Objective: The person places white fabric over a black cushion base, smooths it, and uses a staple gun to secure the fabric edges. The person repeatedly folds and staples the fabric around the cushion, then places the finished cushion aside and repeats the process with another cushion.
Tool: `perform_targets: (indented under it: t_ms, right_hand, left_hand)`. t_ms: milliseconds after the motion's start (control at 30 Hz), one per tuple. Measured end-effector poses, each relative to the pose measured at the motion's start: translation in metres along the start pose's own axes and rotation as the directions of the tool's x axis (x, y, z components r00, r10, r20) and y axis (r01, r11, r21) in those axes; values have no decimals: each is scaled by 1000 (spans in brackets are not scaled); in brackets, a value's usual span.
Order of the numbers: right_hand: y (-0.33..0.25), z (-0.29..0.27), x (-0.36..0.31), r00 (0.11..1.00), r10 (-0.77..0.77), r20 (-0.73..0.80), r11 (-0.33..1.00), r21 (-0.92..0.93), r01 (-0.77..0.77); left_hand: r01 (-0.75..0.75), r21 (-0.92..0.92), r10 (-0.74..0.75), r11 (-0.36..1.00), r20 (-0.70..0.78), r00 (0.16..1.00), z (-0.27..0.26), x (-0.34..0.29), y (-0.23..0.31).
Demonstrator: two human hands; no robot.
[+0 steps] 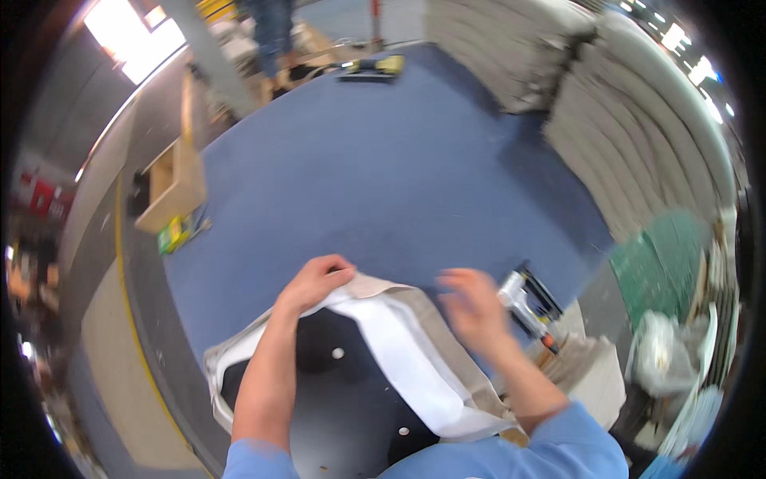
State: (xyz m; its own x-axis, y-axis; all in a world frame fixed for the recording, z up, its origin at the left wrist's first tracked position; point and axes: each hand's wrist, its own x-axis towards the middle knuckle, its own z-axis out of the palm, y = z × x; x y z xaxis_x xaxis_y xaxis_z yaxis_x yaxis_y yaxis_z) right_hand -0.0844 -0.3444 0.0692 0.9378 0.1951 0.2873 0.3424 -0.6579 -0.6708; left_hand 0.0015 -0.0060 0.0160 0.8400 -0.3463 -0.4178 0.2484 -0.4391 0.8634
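A padded panel with a black back board (343,391), white padding and beige cover fabric (435,327) lies against me at the table's near edge. At its far corner, my left hand (319,283) is closed on the folded fabric edge. My right hand (475,311) is raised near the panel's right side, smeared by motion. Its fingers look stretched and apart, with nothing visible in them. Just right of that hand, a silver and black staple gun (523,307) with an orange-red hose fitting rests on the table.
The blue-covered table (343,168) stretches ahead. Another yellow-green and black tool (371,69) lies at its far edge. A wooden box (171,188) and a yellow-green tool (175,234) are at the left edge. Stacked beige cushions (638,120) stand far right, above green sheeting (658,267) and a clear plastic bag (661,355).
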Motion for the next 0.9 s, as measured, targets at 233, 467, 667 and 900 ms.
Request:
perform_targets:
  t_ms: [233, 467, 667, 900]
  right_hand:
    - [68, -66, -74, 833, 545, 97, 756, -485, -439]
    - [72, -64, -63, 792, 609, -42, 746, -312, -589]
    - [47, -68, 52, 718, 540, 439, 728, 183, -660]
    - [-34, 6, 200, 490, -156, 857, 979, 199, -36]
  left_hand:
    - [21, -82, -15, 996, 77, 997, -5, -6, -2]
    - [-70, 1, 70, 998, 36, 997, -4, -6, -3]
    - [-88, 74, 86, 993, 26, 996, -1, -4, -7]
    - [-136, 108, 134, 985, 28, 991, 0, -3, -11]
